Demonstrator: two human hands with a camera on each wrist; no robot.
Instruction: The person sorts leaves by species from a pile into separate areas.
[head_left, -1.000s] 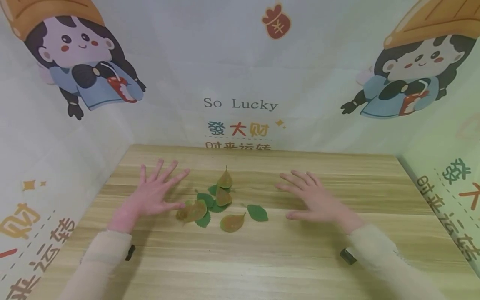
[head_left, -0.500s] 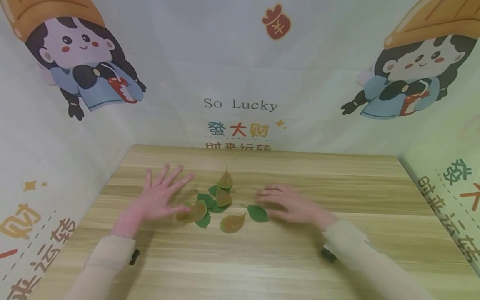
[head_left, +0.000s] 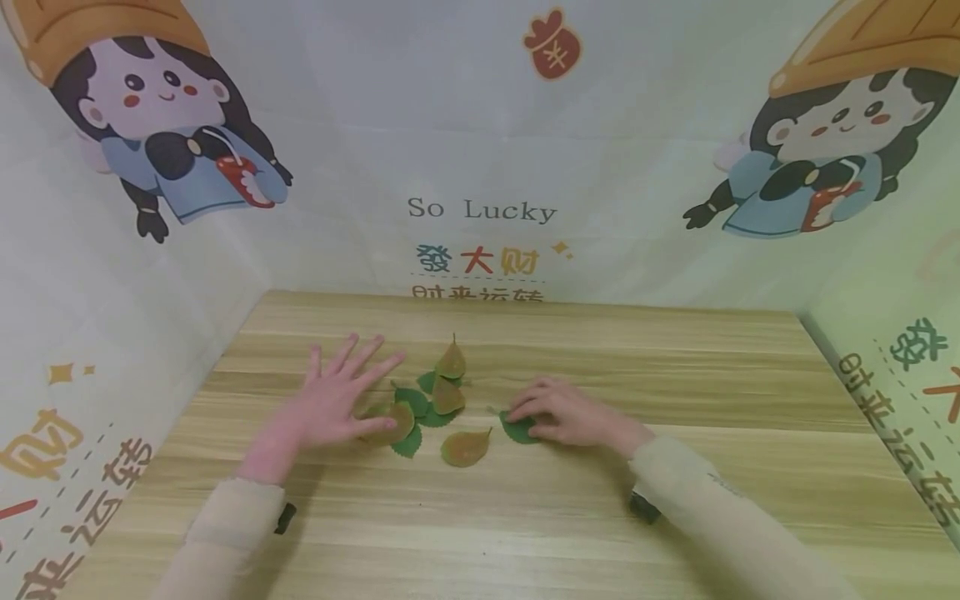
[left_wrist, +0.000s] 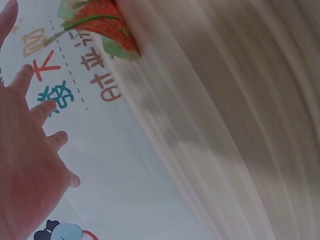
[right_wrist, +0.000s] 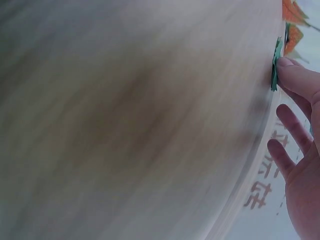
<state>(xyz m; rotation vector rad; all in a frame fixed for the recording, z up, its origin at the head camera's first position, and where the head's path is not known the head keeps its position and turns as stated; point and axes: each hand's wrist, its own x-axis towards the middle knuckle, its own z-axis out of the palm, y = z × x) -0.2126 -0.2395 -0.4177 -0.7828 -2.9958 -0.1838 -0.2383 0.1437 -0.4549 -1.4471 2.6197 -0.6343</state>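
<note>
Right hand (head_left: 566, 417): fingers and thumb bent, pinching green leaf (head_left: 517, 430) on table (head_left: 487, 533), right of leaf cluster (head_left: 447, 396); edge grip likely suits flat leaf. Left hand (head_left: 330, 408): fingers spread wide, holding nothing, thumb over brown leaf (head_left: 405, 415) at cluster's left end.

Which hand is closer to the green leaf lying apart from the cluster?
Right. The right hand is at the green leaf, touching it; the left hand is well to its left, beside the leaf cluster.

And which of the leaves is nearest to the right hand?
The separate green leaf, under the fingers of the right hand; all other leaves lie farther left.
</note>
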